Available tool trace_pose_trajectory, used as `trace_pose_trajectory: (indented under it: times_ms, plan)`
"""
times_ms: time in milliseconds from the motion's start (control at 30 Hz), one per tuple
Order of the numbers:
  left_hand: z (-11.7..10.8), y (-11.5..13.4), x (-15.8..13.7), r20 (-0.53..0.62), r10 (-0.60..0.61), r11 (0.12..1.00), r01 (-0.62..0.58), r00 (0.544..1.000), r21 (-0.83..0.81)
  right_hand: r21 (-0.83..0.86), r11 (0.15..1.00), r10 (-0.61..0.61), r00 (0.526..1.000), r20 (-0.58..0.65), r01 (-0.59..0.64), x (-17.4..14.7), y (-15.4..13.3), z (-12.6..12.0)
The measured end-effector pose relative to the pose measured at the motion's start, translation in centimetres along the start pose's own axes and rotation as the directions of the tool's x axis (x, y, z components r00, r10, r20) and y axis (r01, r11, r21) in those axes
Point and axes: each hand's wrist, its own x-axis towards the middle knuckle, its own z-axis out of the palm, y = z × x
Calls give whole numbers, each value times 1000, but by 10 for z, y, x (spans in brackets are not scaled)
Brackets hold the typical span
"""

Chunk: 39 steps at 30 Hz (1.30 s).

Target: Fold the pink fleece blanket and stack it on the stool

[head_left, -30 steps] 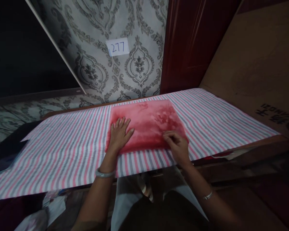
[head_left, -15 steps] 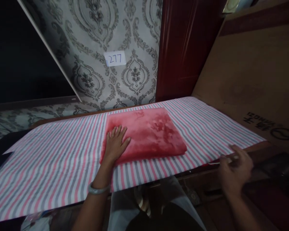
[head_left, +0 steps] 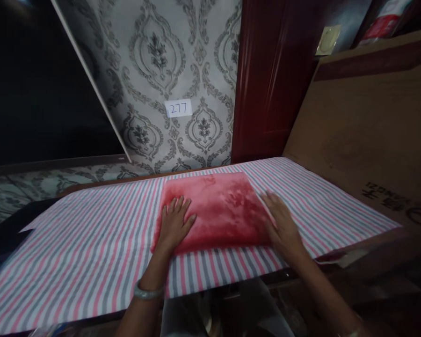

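Observation:
A folded red and pink plush blanket [head_left: 217, 210] lies on a striped pink, grey and white cloth [head_left: 105, 252] that covers a table. My left hand [head_left: 176, 222], with a bracelet at the wrist, rests flat on the blanket's left part, fingers spread. At the blanket's right edge is my right hand [head_left: 283, 227], slightly blurred, its fingers stretched out and the thumb side toward the fabric. Whether its palm touches the blanket or the cloth I cannot tell.
A large cardboard box [head_left: 365, 121] stands along the right end. At the upper left hangs a dark screen [head_left: 49, 93]. Patterned wallpaper behind carries a paper label [head_left: 178, 108] reading 277, beside a dark red door panel [head_left: 263, 84].
My right hand has moved left and inward from the cloth's front right edge to the blanket's right side, and its fingers have straightened. My left hand stays on the blanket. The view has tilted up.

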Motion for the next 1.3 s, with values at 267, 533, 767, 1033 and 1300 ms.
trace_pose_trajectory:
  times_ms: [267,533,767,1033,1300]
  plan:
    - [-3,2,-3,2,-10,1000,10,1000,2,-313,945,235,853,465,-90,129,-32,106]
    - [-11,8,-9,51,-44,999,44,998,-13,-432,895,321,838,441,-116,104,-9,143]
    - [-47,38,56,155,18,985,8,988,-170,-445,891,295,862,411,-92,104,-8,147]
    - [14,41,120,179,-41,998,47,983,-32,-448,889,305,855,419,-97,102,-1,151]
    - [22,2,119,161,-115,993,111,980,37,-432,896,300,854,424,-100,101,-1,149]
